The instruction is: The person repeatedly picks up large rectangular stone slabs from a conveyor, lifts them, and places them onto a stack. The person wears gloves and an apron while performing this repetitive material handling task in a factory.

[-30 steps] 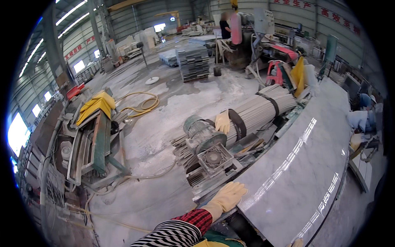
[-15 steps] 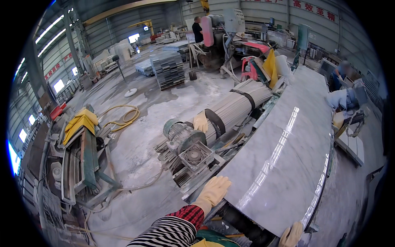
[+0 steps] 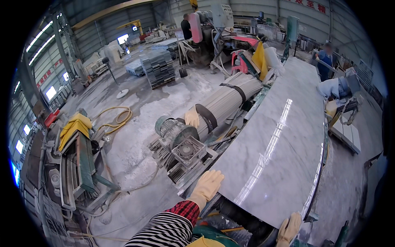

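Note:
A long, polished grey-white stone slab (image 3: 259, 164) stretches away from me and mirrors a strip of light. At its near left corner lies my left hand (image 3: 207, 186) in a cream rubber glove, fingers flat and stretched out. My right hand (image 3: 289, 229), gloved alike, rests against the near right corner with its fingers extended; part of it is hidden low in the view. Beneath the slab's near edge shows a dark roller or belt (image 3: 247, 224). Left of the slab sits a dusty motor with a gearbox (image 3: 177, 133), a loose cream glove (image 3: 192, 117) draped beside it.
A strapped bundle of long pale strips (image 3: 224, 96) lies along the slab's left side. Further left are a metal frame under a yellow cloth (image 3: 76, 127) and a coiled yellow hose (image 3: 119, 119). A co-worker in blue (image 3: 327, 64) stands at the far right; another person (image 3: 186, 29) is by machinery.
My view has shifted slightly, so the scene sits further left. Both hands remain at the slab's near corners. The co-worker at far right now stands more upright.

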Tool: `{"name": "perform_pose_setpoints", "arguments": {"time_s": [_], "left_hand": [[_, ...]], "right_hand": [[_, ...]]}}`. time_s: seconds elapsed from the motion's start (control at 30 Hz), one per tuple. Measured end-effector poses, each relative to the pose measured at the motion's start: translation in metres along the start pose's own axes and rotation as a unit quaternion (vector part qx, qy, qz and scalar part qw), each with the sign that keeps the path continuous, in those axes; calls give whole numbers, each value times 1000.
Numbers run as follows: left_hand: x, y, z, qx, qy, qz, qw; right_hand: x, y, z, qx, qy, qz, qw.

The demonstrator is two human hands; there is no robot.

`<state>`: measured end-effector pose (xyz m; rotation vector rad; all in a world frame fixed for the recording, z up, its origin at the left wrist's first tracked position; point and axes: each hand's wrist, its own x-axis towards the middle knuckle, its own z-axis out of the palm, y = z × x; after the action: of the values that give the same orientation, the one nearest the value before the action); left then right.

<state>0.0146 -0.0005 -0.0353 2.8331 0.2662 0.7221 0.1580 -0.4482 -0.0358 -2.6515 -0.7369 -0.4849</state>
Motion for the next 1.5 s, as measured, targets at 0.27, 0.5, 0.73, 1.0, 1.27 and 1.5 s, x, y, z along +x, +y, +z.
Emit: {"name": "perform_pose_setpoints", "arguments": {"time_s": [0.27, 0.5, 0.73, 1.0, 1.27, 1.5], "left_hand": [[-5, -1, 0, 3, -13, -9, 1000], [-7, -1, 0, -7, -5, -2, 1000], [-12, -4, 2, -11, 14, 7, 1000], [-5, 8, -19, 1, 29, 8, 1000], [-8, 7, -16, 1, 43, 10, 999], [-11, 6, -18, -2, 63, 21, 998]], "right_hand": [[-9, 13, 15, 32, 25, -20, 999], [-12, 13, 15, 28, 23, -18, 999], [-15, 16, 17, 29, 24, -30, 999], [-16, 12, 14, 16, 12, -21, 1000], [-19, 12, 12, 24, 3, -19, 1000], [-21, 7, 13, 23, 11, -21, 999]]}}
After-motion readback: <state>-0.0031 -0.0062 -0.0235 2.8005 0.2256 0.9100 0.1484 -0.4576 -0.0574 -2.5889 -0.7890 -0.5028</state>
